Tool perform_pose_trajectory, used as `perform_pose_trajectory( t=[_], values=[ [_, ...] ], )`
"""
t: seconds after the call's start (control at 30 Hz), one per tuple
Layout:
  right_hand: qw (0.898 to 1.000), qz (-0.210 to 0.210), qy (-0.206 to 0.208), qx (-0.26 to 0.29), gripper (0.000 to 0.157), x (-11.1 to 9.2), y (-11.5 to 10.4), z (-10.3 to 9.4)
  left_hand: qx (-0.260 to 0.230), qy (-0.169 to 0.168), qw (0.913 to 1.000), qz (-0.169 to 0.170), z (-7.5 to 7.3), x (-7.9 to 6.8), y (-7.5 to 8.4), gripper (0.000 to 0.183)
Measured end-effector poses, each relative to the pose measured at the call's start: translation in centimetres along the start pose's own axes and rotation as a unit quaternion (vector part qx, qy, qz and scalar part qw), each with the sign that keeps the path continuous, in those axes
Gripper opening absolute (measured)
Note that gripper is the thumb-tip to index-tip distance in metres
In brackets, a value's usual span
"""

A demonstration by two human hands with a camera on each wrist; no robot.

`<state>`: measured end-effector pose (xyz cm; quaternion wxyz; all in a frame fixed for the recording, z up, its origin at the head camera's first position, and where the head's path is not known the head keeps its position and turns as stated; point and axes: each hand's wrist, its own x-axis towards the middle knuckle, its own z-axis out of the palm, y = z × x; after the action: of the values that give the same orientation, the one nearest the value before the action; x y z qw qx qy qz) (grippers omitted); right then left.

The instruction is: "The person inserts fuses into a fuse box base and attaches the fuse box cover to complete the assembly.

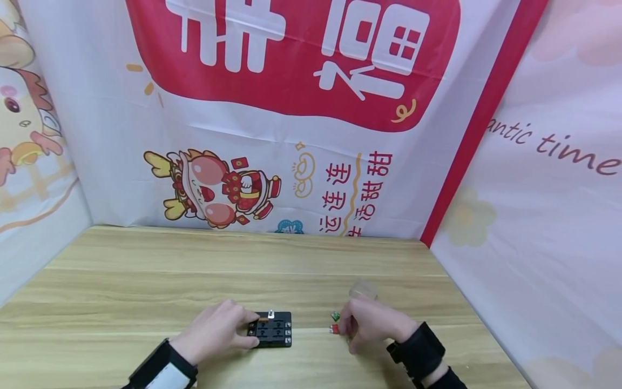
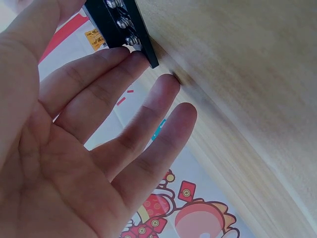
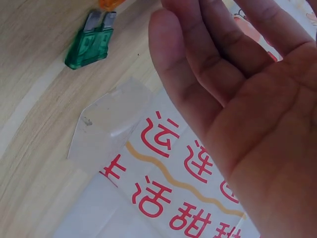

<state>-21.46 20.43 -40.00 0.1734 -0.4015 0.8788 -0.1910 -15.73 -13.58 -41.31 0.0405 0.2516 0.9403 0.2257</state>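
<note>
While the left hand (image 1: 218, 329) gripped the black fuse block (image 1: 275, 332) by its left end, the right hand (image 1: 371, 321) was nearer the red fuse (image 1: 334, 329). That fuse lay at its fingertips on the left side, long axis roughly left-right, metal end apparently facing the block. Couldn't tell if the right fingers were clamped on it or only beside it. Green fuse (image 1: 335, 315) sat just beyond; block was well apart from both, leftward on the table (image 1: 146, 281).
</note>
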Motion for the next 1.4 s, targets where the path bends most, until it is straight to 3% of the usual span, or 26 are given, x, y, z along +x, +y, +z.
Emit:
perform_pose_trajectory(
  t=[0.53,0.87,1.13,1.4],
  values=[
    [0.999,-0.003,0.022,-0.028,0.016,0.29,0.02,0.03,-0.001,0.006,0.9999,0.009,0.01,-0.07,-0.04,0.04],
    [0.999,-0.012,0.02,-0.033,0.021,0.24,-0.21,0.14,0.007,0.006,0.9999,0.004,-0.06,-0.09,0.09,0.04],
    [1.0,0.009,0.01,-0.024,0.022,0.27,-0.39,0.12,0.002,0.0,1.0,0.009,0.09,-0.24,0.04,0.037],
    [0.999,0.0,0.029,-0.037,0.02,0.4,-0.18,0.29,0.005,0.001,1.0,0.005,0.16,-0.11,0.01,0.037]
  ],
)
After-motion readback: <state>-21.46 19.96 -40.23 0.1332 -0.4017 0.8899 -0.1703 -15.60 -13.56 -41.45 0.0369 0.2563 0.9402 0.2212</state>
